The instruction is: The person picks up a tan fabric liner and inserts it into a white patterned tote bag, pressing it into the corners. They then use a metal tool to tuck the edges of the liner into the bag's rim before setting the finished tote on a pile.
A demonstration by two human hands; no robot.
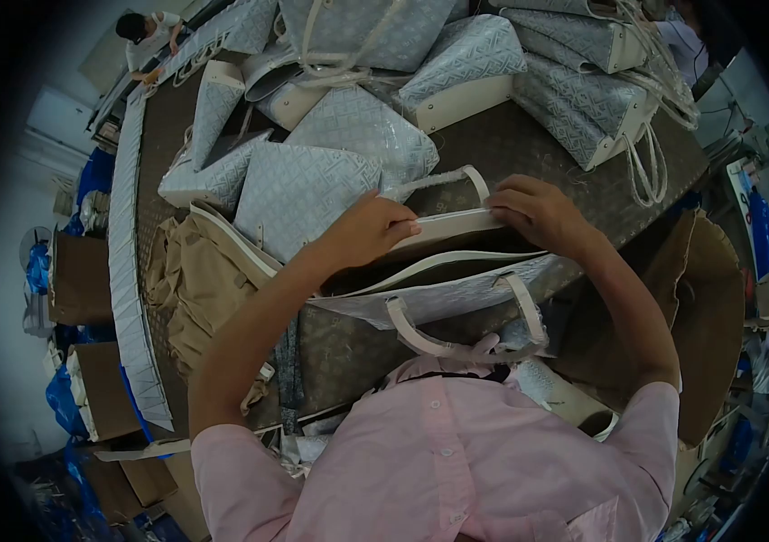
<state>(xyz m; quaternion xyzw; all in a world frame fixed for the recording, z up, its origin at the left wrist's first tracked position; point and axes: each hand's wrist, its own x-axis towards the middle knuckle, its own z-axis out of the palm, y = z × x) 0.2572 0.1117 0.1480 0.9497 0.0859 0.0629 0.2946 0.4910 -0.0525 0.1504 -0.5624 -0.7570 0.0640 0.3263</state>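
A silver-grey patterned handbag [371, 308] with white trim stands in front of me, its top open and its dark lining showing. My left hand [368, 231] is closed on the left part of the bag's far rim, thumb and fingers pinching the white edge. On the right part of the same rim, my right hand [538, 213] is closed too, its fingertips over the edge. A white handle [443, 181] rises behind the rim between my hands. The near handle [429, 346] hangs toward my body.
More patterned bags [307, 190] are piled at the back of the brown table [574, 194], several with loose handles. A tan cloth bag [208, 280] lies at the left. A large cardboard box [696, 316] stands open at the right. Another person [148, 45] is at the far left.
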